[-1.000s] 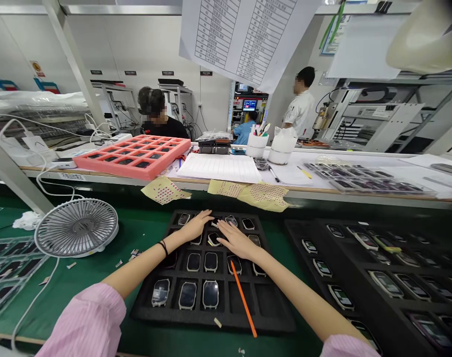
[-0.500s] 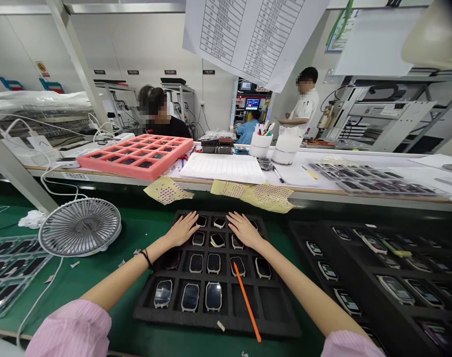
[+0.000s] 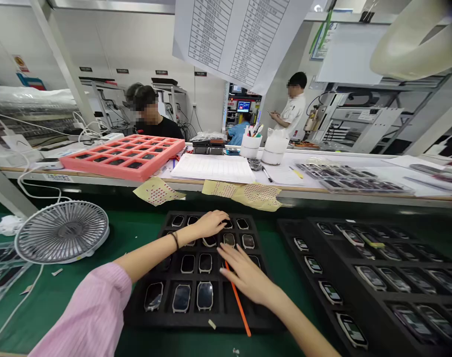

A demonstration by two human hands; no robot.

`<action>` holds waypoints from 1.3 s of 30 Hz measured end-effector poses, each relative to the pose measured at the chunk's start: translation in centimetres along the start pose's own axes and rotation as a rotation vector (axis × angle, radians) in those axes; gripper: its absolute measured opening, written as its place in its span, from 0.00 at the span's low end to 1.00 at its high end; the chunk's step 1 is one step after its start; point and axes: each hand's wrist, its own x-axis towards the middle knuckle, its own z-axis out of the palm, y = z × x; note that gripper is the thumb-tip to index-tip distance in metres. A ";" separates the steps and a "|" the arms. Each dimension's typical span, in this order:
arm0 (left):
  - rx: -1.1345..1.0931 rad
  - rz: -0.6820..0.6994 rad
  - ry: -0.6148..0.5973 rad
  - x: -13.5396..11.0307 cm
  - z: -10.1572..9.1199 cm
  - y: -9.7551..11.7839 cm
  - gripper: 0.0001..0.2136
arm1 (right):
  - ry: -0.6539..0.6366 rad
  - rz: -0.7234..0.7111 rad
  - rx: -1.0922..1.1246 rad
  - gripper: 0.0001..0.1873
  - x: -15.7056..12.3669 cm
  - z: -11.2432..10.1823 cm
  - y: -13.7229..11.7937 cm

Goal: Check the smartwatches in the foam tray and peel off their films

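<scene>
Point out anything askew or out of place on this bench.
An orange stick lies slantwise across the compartments of the black tray, its upper end by the right hand. A pale scrap sits on the tray's front rim, and crumpled yellow sheets droop over the shelf edge.

Left hand [image 3: 211, 224] on the far rows of the black watch tray [image 3: 162, 320], right hand [image 3: 244, 277] flat over the orange stick [image 3: 241, 313].

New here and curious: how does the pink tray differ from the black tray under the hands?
The pink tray sits untouched on the raised bench; the black tray lies lower on the green mat, under the left hand and right hand. Only the black tray, not the pink tray, carries an orange stick. Both have gridded pockets.
</scene>
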 end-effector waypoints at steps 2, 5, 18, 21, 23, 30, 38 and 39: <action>-0.002 0.022 -0.044 2.8 0.6 1.6 0.15 | -0.016 -0.003 0.005 0.28 -2.1 0.3 -1.9; 0.024 -0.008 -0.105 6.2 1.4 3.0 0.21 | -0.008 0.019 0.004 0.27 -4.4 1.2 -3.6; 0.069 0.027 -0.048 7.7 -0.3 4.7 0.26 | 0.127 0.054 -0.016 0.29 -5.5 3.9 -2.4; 0.009 0.131 -0.106 6.5 -0.4 5.7 0.23 | 0.134 0.019 -0.041 0.28 -5.4 3.7 -2.5; -0.007 0.194 -0.185 6.0 0.1 6.4 0.21 | 0.139 0.004 -0.061 0.27 -5.4 3.6 -2.6; -0.009 0.216 -0.202 6.3 0.3 6.7 0.15 | 0.162 -0.003 -0.096 0.27 -5.6 3.6 -2.9; 0.037 0.237 -0.204 5.5 -0.8 6.4 0.18 | 0.184 -0.004 -0.098 0.25 -5.6 3.5 -3.0; 0.031 0.259 -0.224 5.3 -0.5 6.7 0.18 | 0.181 0.002 -0.099 0.25 -5.6 3.5 -3.1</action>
